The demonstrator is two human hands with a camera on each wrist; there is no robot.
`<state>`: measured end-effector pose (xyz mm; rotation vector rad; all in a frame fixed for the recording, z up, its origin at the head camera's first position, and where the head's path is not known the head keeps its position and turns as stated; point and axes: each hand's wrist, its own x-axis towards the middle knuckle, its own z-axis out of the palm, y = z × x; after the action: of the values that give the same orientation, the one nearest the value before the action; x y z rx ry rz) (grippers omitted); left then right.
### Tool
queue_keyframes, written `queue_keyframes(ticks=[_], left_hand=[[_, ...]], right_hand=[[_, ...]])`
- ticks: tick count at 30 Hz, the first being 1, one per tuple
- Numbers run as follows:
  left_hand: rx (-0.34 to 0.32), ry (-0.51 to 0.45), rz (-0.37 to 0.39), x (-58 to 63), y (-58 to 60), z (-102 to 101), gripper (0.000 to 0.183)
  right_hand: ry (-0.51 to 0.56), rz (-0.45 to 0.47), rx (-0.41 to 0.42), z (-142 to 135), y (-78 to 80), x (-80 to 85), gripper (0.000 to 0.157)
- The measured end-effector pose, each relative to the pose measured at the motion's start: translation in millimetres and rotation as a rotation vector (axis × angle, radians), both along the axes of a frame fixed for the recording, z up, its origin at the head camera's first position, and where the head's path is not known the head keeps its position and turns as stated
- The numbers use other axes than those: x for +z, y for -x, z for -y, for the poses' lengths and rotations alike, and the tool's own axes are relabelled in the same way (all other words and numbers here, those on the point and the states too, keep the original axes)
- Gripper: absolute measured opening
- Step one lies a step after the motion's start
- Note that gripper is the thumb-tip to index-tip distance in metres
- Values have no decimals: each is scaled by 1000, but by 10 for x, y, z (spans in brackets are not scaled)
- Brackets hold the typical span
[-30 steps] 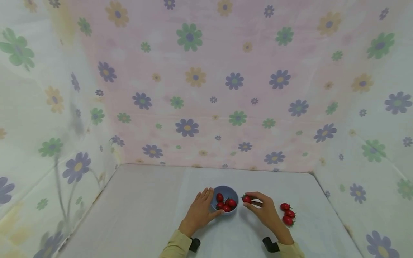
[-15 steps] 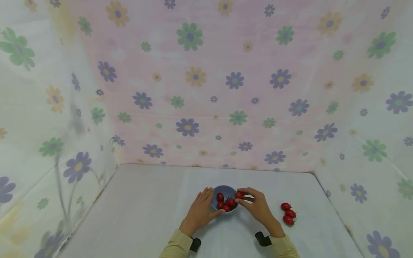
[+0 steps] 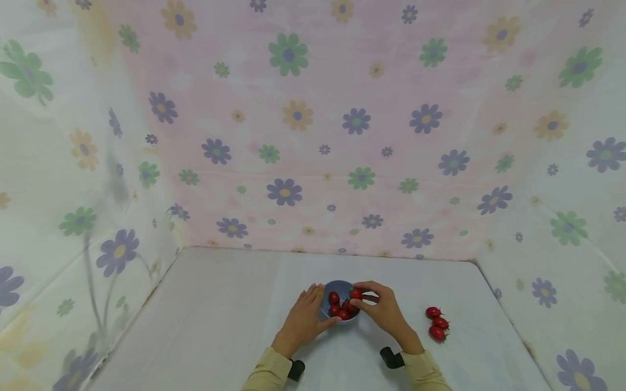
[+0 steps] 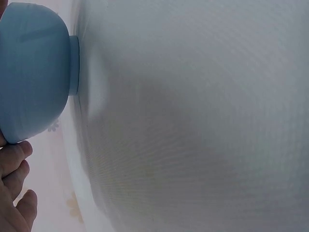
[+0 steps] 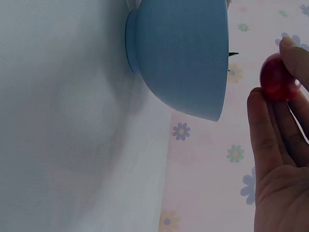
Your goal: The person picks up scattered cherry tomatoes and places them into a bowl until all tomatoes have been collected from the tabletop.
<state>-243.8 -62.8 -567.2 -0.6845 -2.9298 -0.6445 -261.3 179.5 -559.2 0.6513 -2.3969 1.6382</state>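
A small blue bowl (image 3: 331,286) stands on the white table with several red cherry tomatoes (image 3: 334,298) in it. My left hand (image 3: 302,321) rests against the bowl's left side, fingers straight and thumb spread along the near rim. In the left wrist view the bowl (image 4: 34,72) sits between the fingertips and the edge of the thumb. With thumb and fingertips, my right hand (image 3: 383,309) pinches one cherry tomato (image 3: 355,294) over the bowl's right rim. The right wrist view has this tomato (image 5: 278,79) above the level of the rim.
Several more cherry tomatoes (image 3: 437,325) lie in a short row on the table (image 3: 220,315) to the right. Flower-patterned cloth walls (image 3: 323,163) enclose the table at the back and both sides. A black piece (image 3: 391,358) sits at each wrist.
My right hand has moved left with the pinched cherry tomato, from beside the bowl to over its right rim. My left hand has stayed against the bowl.
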Motion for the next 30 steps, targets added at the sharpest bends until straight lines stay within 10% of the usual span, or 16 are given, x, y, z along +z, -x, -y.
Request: queue_keyframes(ticks=[30], left_hand=[[15, 7, 12, -3, 6, -23, 94]], right_hand=[[1, 34, 38, 184, -73, 397, 37]])
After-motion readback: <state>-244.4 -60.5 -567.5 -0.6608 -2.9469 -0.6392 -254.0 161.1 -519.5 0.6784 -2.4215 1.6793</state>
